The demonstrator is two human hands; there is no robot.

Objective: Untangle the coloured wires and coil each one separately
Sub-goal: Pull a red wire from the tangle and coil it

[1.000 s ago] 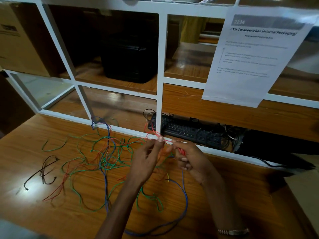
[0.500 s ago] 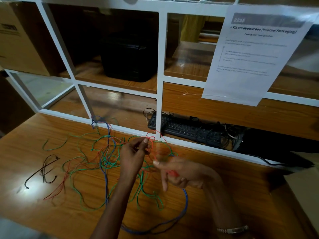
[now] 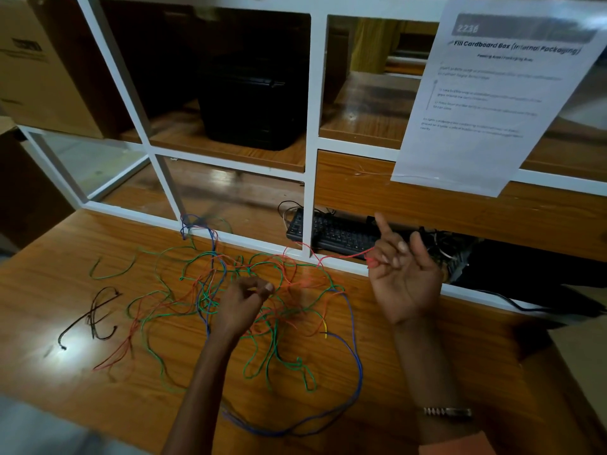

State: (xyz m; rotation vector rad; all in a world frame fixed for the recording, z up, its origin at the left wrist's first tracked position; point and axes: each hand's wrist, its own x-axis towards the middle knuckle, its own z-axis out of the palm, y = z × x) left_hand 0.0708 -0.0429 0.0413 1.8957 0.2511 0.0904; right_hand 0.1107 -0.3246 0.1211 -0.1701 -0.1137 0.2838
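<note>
Right hand: we see the right hand (image 3: 402,277) raised above the wooden table (image 3: 427,372), palm toward us, index finger pointing up; its curled fingers and thumb pinch the end of the red wire (image 3: 345,256)
Red wire: from that pinch it runs left, taut and off the table, past the white shelf frame (image 3: 310,133), then drops into the tangle (image 3: 262,290)
Left hand: the left hand (image 3: 244,298) sits low over the middle of the tangle, fingertips pinched together on strands there; we cannot tell which colour it holds
Tangle: green, red and blue wires lie looped over one another on the table, between and below the two hands
Blue wire: the blue wire (image 3: 356,372) sweeps in a wide loop toward the near edge, below the right forearm
Black wire: the black wire (image 3: 93,318) lies apart at the left, clear of the tangle
Green piece: a short green wire (image 3: 113,272) lies alone, above the black one
Behind: a keyboard (image 3: 338,233) sits in the lower shelf; a printed sheet (image 3: 492,93) hangs on the frame
</note>
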